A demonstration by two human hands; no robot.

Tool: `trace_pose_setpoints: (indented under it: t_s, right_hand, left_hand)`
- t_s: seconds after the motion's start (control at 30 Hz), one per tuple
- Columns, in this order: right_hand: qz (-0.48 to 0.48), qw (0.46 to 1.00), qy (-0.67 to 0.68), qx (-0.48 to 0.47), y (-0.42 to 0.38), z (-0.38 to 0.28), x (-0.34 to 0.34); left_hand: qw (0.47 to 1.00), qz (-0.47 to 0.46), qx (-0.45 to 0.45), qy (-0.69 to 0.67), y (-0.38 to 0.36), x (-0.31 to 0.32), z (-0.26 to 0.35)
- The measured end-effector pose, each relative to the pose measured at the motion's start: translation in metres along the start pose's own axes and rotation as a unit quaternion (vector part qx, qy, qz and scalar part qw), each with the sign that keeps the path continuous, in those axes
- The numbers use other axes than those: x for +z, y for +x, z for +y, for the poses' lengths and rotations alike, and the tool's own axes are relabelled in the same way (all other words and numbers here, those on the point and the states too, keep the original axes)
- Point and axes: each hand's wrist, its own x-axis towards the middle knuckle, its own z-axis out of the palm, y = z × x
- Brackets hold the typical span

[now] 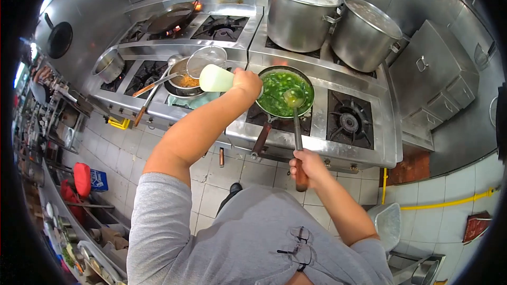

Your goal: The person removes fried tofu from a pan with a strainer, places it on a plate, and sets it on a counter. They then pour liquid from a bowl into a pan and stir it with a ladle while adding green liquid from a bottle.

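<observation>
My left hand (247, 83) is closed around a pale yellow-green plastic container (215, 78), tipped on its side at the left rim of a frying pan (312, 106). The container's mouth is mostly hidden by my hand. Green liquid with chopped green pieces (274, 87) fills the pan, which sits on a burner with its handle toward me. My right hand (309, 168) grips the wooden end of a long-handled ladle (297, 132). The ladle's bowl rests in the green liquid on the pan's right side, with some liquid in it.
Two large stockpots (301, 21) stand at the back right. Left of the pan, a wire strainer (207, 62) lies by a pot with orange-brown bits. A dark wok (171, 19) sits over flame at the back left. A bare burner (348, 121) is right of the pan.
</observation>
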Motion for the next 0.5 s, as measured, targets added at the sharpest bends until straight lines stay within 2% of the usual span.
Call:
trace_pose_setpoints:
  t_s: [0.1, 0.13, 0.2, 0.23, 0.27, 0.3, 0.33, 0.37, 0.4, 0.43, 0.47, 0.5]
  right_hand:
    - [-0.114, 0.989, 0.078, 0.053, 0.022, -0.018, -0.040]
    - [-0.114, 0.988, 0.085, 0.063, 0.024, -0.031, -0.044]
    - [-0.090, 0.995, 0.009, -0.036, 0.040, -0.027, -0.053]
    - [-0.095, 0.995, 0.018, -0.037, 0.041, -0.020, -0.056]
    - [-0.047, 0.995, -0.061, -0.063, 0.041, -0.010, -0.055]
    - [0.001, 0.986, -0.139, -0.087, 0.039, -0.003, -0.054]
    - [-0.005, 0.988, -0.130, -0.083, 0.035, 0.000, -0.055]
    - [-0.018, 0.988, -0.137, -0.071, 0.027, 0.001, -0.057]
    - [-0.032, 0.987, -0.145, -0.058, 0.017, 0.002, -0.058]
    - [-0.049, 0.988, -0.143, -0.039, 0.009, -0.006, -0.060]
    - [-0.069, 0.988, -0.139, -0.022, 0.001, -0.018, -0.064]
    - [-0.077, 0.988, -0.132, -0.019, 0.010, -0.024, -0.072]
  left_hand:
    - [1.000, -0.003, -0.014, -0.007, -0.008, -0.006, 0.004]
    - [0.999, -0.001, -0.027, -0.021, -0.009, -0.007, 0.005]
    - [0.999, 0.005, -0.040, -0.033, -0.012, -0.009, 0.002]
    - [0.992, -0.038, -0.072, -0.092, -0.013, -0.010, -0.001]
    - [0.980, -0.081, -0.106, -0.149, -0.016, -0.010, -0.007]
    - [0.969, -0.038, -0.117, -0.213, -0.013, 0.010, -0.014]
    - [0.971, -0.044, -0.117, -0.204, -0.008, 0.030, -0.024]
    - [0.921, -0.039, -0.090, -0.377, -0.005, 0.050, -0.033]
    - [0.839, -0.034, -0.064, -0.539, -0.007, 0.061, -0.037]
    - [0.742, -0.064, -0.080, -0.662, -0.019, 0.052, -0.031]
    - [0.744, -0.072, -0.089, -0.658, -0.024, 0.055, -0.028]
    - [0.650, -0.057, -0.047, -0.756, -0.027, 0.058, -0.028]
